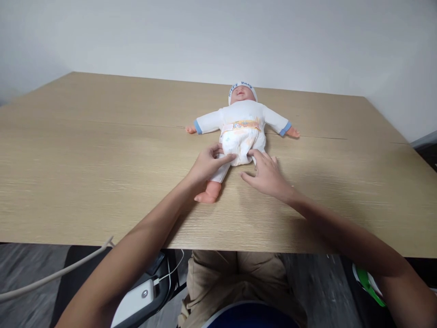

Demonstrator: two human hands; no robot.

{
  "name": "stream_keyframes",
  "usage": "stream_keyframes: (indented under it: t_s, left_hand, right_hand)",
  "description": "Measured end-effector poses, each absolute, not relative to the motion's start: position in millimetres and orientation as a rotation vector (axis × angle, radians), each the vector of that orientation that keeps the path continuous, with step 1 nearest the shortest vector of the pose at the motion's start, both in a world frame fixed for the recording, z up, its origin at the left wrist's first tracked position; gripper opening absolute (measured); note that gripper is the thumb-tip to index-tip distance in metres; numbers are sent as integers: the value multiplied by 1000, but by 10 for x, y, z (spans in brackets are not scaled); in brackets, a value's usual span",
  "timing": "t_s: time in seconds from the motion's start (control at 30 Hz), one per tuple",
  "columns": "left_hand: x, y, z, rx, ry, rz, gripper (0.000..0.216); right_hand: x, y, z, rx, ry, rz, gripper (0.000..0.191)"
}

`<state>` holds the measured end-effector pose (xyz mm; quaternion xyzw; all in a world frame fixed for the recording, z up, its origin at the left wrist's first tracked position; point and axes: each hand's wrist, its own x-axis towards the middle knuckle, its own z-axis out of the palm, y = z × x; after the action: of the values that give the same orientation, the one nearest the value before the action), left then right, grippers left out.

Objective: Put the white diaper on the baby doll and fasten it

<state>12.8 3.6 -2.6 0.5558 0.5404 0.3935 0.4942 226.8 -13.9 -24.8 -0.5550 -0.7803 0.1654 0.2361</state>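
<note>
A baby doll (pixel 243 109) lies on its back on the wooden table, arms spread, in a white top with blue cuffs and a white printed cap. Around its hips is a white diaper (pixel 241 141) with an orange patterned waistband. My left hand (pixel 208 164) grips the diaper's leg edge on the left side, thumb on its front and fingers at the doll's hip. On the other side, my right hand (pixel 268 175) is open, its fingertips touching the diaper's leg edge and its thumb held apart. The doll's left-side foot shows; my right hand mostly hides the other leg.
The wooden table (pixel 102 182) reaches back to a pale wall. Below its front edge, a white device (pixel 134 303) with a cable lies on a dark seat at left. A thick pale cable (pixel 58 273) runs nearby. A green and white object (pixel 368 284) is at lower right.
</note>
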Motion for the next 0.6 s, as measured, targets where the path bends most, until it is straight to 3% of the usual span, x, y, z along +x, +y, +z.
stream_keyframes:
  t_s: [0.17,0.6]
  left_hand:
    - [109,61,-53,1200,1217,954,52]
    - [80,24,-88,1155,1231,985,50]
  right_hand:
    - [2290,-93,-323,-1500,-2058,425,45]
    - [2282,-138,-361,-1459,-1812,397,57]
